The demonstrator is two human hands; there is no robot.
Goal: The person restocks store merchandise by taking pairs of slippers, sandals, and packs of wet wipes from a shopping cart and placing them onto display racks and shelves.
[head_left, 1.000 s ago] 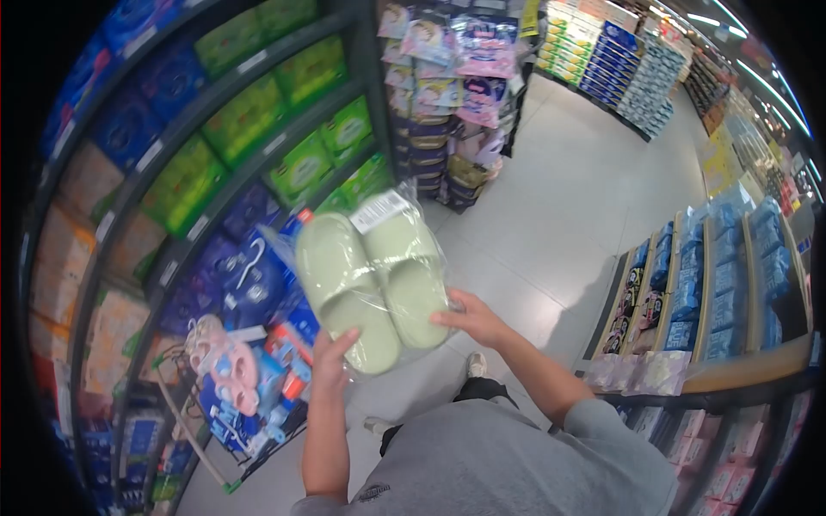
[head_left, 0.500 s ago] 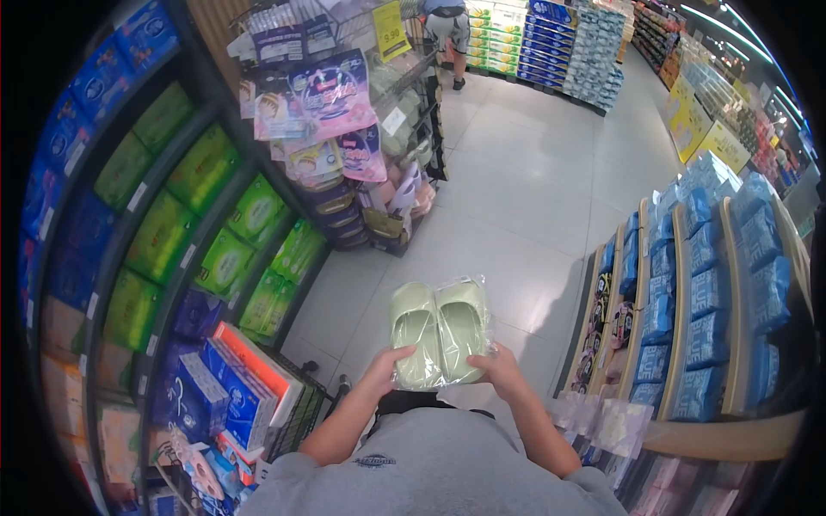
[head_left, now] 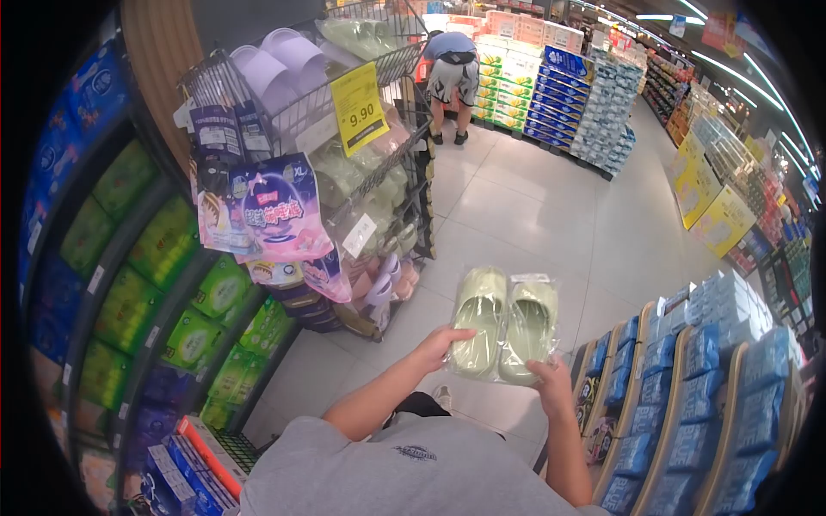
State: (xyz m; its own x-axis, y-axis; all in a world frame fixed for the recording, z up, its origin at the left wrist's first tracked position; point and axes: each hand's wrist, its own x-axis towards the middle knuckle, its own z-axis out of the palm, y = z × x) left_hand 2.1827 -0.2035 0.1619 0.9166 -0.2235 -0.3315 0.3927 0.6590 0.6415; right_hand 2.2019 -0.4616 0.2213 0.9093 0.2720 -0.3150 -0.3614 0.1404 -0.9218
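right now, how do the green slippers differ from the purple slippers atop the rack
Colour: the green slippers are pale green, the purple slippers lilac. Hold: the left hand and right hand grip the green slippers; neither touches the purple slippers. Both are pairs, lying side by side.

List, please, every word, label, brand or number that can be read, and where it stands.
"9.90": yellow sign.
"XL": purple bag; its other characters are blurred.
"BLUE": blue packs.
Too small or blurred: the shirt logo, shelf tags, far signs, other packs, anything on the bagged slippers.
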